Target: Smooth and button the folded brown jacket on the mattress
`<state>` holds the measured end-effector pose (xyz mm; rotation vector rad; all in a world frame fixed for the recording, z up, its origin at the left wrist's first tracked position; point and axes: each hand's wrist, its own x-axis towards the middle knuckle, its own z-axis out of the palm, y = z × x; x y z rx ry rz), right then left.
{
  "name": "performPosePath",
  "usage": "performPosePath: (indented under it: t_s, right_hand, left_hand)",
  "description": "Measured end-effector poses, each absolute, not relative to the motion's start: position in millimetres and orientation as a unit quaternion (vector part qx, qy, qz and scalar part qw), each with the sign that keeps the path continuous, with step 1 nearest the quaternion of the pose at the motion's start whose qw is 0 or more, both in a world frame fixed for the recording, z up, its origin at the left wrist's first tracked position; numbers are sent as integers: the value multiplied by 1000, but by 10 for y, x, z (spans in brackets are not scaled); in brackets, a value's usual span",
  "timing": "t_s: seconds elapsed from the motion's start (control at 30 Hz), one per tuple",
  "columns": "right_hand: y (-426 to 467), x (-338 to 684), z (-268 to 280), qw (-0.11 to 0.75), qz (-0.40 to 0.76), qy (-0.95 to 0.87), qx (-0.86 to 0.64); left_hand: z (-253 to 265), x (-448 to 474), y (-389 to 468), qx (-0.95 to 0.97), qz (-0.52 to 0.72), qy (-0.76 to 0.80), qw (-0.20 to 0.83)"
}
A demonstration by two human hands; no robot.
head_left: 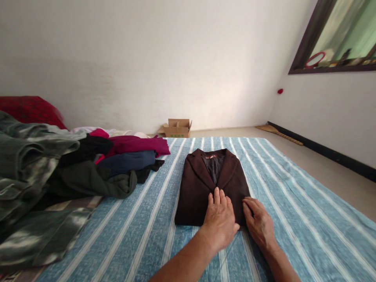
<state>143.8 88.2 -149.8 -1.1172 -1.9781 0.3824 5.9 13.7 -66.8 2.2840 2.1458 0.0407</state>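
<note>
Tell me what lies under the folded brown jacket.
The folded brown jacket lies flat on the blue striped sheet, which shows on all sides. The left hand and right hand rest on its near edge. Whatever lies beneath the jacket itself is covered.

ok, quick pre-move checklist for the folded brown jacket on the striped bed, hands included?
1. Dark brown folded jacket lies flat on the blue striped bedsheet: ok.
2. Lapels and collar face up, symmetrical: ok.
3. Left hand open, palm down on the jacket's near edge: ok.
4. Right hand at the jacket's near right corner, fingers touching it: ok.
5. Folded sleeves tucked under: cannot tell.
6. Pile of dark and magenta clothes lies apart from the jacket: ok.
</note>
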Motion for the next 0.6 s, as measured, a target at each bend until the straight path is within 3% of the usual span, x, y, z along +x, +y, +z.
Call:
performPosePath:
  t_s: [0.6]
  right_hand:
    - [876,1434,-1482,407,154,-782,-446]
  left_hand:
    - [-593,74,127,728,9,685,30]
